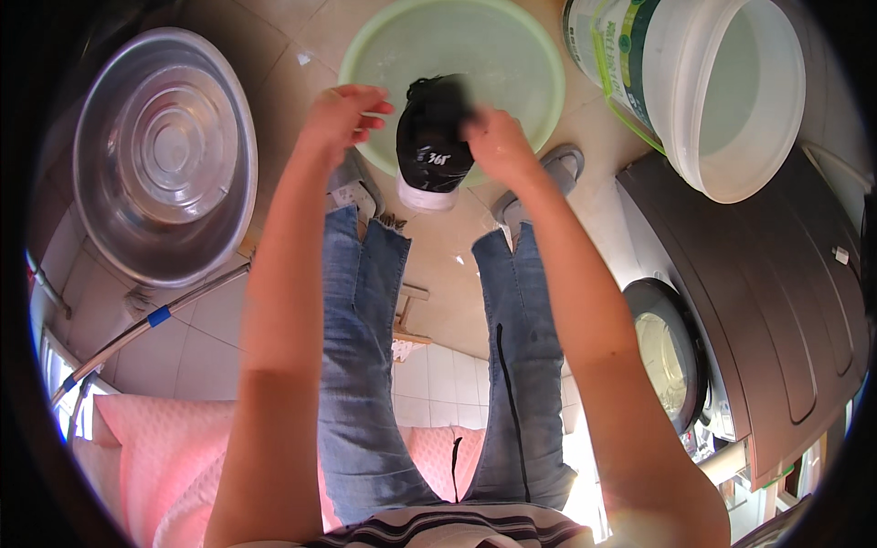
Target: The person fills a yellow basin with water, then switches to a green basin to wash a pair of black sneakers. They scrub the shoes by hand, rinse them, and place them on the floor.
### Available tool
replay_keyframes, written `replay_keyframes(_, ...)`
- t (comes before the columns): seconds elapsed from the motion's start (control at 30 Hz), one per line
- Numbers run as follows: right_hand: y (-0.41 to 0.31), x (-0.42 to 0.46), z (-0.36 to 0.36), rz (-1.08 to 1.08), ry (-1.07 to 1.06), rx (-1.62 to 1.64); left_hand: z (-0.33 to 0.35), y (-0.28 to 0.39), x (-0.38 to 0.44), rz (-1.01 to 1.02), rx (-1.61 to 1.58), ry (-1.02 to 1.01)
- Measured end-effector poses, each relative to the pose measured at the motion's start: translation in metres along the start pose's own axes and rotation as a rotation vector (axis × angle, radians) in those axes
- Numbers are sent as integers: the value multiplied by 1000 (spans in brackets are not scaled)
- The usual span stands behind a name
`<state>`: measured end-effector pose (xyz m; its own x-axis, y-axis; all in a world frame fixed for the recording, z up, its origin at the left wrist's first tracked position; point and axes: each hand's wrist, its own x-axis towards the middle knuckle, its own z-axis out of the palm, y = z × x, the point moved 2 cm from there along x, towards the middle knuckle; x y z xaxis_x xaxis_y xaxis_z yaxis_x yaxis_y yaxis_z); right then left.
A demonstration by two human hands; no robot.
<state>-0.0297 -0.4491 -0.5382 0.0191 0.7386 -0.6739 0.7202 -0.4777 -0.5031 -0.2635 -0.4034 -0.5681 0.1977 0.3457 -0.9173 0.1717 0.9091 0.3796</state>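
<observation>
A black shoe (pixel 433 137) with a white sole and white lettering stands over the near rim of a pale green plastic basin (pixel 556 82). My right hand (pixel 499 140) is at the shoe's right side, its fingertips blurred and hidden against the black upper; whether they grip it cannot be told. To the left, my left hand (pixel 349 116) is off the shoe, fingers apart and bent, above the basin's left rim, holding nothing. The basin seems to hold water. Some of the black upper near my right hand is blurred.
On the left lies a large metal basin (pixel 96 192). A white plastic bucket (pixel 675 109) with liquid stands at upper right, beside a dark-topped front-loading washing machine (pixel 747 288). A metal pole (pixel 130 333) leans at the left near a pink cushion (pixel 171 438). My slippered feet flank the basin's near side.
</observation>
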Motion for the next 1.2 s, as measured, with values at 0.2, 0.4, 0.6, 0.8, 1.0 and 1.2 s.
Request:
replay_keyframes(0.2, -15, -19, -30, -35, -255, 308, 43, -42, -19, -391, -780, -319)
replay_keyframes(0.4, -46, -36, -40, -414, 193, -114, 83, -72, -22, -177, -1306, -689)
replay_keyframes(0.6, -56, -35, -34, -377, 170, -123, 94, -82, -35, -122, -1387, -714)
replay_keyframes(0.8, -48, -40, -30, -19, 327, 213, 100, -92, -30, -136, -1403, -690)
replay_keyframes(1.0, -79, -92, -65, 23, -49, 402, 91, -110, -28, -119, -1384, -560)
replay_keyframes(1.2, -96, -88, -60, -205, -407, 66, 67, -95, -54, -179, -1112, -369)
